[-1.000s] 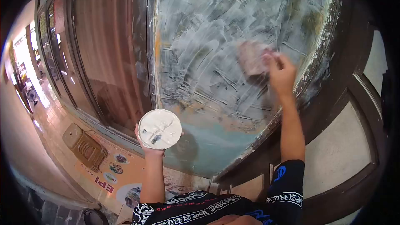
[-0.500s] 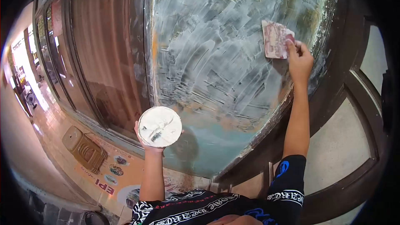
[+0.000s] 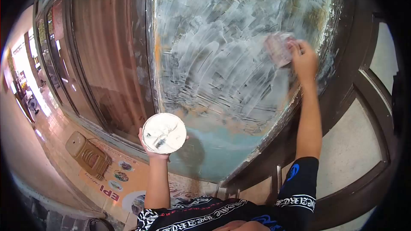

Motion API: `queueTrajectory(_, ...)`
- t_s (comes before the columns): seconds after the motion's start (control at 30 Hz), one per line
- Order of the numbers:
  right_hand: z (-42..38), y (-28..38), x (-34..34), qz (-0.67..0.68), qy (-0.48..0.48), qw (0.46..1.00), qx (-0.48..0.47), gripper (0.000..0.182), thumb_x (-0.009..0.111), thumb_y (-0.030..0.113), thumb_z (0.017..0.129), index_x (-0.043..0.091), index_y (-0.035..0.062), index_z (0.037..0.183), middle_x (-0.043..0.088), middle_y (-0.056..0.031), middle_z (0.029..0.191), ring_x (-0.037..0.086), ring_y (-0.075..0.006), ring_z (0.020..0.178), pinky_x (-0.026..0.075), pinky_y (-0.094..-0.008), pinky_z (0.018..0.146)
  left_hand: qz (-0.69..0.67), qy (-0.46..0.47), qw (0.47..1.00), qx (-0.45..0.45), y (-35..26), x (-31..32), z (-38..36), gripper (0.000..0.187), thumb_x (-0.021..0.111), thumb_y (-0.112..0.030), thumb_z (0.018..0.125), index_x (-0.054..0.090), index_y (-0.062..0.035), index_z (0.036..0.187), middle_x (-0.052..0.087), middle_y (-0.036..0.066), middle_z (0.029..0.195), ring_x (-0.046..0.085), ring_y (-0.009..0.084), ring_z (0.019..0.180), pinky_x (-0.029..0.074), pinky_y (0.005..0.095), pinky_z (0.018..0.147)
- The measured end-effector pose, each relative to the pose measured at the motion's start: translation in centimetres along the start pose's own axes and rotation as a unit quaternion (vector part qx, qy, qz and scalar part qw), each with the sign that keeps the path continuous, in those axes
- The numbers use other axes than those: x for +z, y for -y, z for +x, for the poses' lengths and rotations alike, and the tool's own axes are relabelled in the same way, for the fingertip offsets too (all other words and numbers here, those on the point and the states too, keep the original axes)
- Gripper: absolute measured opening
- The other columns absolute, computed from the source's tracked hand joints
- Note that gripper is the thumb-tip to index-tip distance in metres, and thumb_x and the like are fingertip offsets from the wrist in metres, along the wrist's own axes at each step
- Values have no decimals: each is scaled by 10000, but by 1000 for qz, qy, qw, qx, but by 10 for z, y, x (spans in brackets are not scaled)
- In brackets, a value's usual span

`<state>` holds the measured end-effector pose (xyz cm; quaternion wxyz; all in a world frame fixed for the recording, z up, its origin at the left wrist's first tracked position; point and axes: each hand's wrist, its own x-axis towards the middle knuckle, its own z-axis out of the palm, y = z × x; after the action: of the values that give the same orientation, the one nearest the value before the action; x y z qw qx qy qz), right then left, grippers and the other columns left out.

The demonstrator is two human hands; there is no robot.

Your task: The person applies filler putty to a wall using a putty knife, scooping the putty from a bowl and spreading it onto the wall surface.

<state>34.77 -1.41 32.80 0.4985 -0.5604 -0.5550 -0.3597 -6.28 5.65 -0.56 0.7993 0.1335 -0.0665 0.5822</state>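
My left hand [image 3: 153, 149] is wrapped round a tub of white putty [image 3: 171, 130], held up from below with its round top facing me. A dark smudge and grooves mark the putty's surface. My right hand [image 3: 305, 62] pinches a flat, putty-smeared scraper [image 3: 278, 49], blurred by motion, against or very close to the wall panel [image 3: 222, 60]. That panel is blue-green, covered with streaky whitish strokes over most of its height. Its lower strip [image 3: 214, 141] is smoother, with brownish patches above it.
Brown-framed glass [image 3: 109, 60] stands left of the panel, and dark wooden panelling [image 3: 361, 119] lies to the right. Stacked brown plastic stools [image 3: 89, 156] rest on the floor at lower left, beside an orange printed banner [image 3: 100, 188].
My right hand and the scraper have moved a little down and left on the panel, and the scraper has tilted. The tub in my left hand has sunk very slightly.
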Motion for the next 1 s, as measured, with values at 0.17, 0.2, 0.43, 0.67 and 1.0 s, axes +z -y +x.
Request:
queueTrajectory(0.17,-9,-12,-13,156,-34,985,61,199,761,207,934,748,18,996,692,-3,818,549,-78,691,460,-264,654,-16,10,1000,5,0,2,-3,838,479,-729,877,474,-156,1489,417,161,1565,431,534,1346,284,911,932)
queueTrajectory(0.2,-28,-14,5,154,-15,987,40,189,759,199,933,747,21,998,704,-12,835,552,-86,668,459,-263,642,-18,10,1000,5,1,3,-3,838,479,-729,877,474,-156,1489,417,161,1565,431,534,1346,284,911,932)
queueTrajectory(0.43,-19,2,35,71,38,996,26,245,756,244,911,723,8,972,702,-104,787,626,-203,686,481,-342,658,6,34,999,-27,12,2,0,844,485,-728,874,483,-146,1485,439,170,1549,441,539,1335,290,896,953)
queueTrajectory(0.67,3,-3,14,180,-40,982,43,225,743,223,929,728,2,972,716,-113,805,619,-171,684,482,-317,660,-30,1,1000,-6,8,12,-13,823,490,-723,877,497,-159,1475,436,164,1552,446,529,1338,257,912,950)
queueTrajectory(1.0,26,5,39,62,17,998,14,293,721,345,925,741,63,1000,735,-128,883,691,-291,794,512,-382,729,-21,13,1000,-6,12,13,-11,809,468,-706,895,515,-131,1461,477,182,1520,462,546,1317,319,885,941)
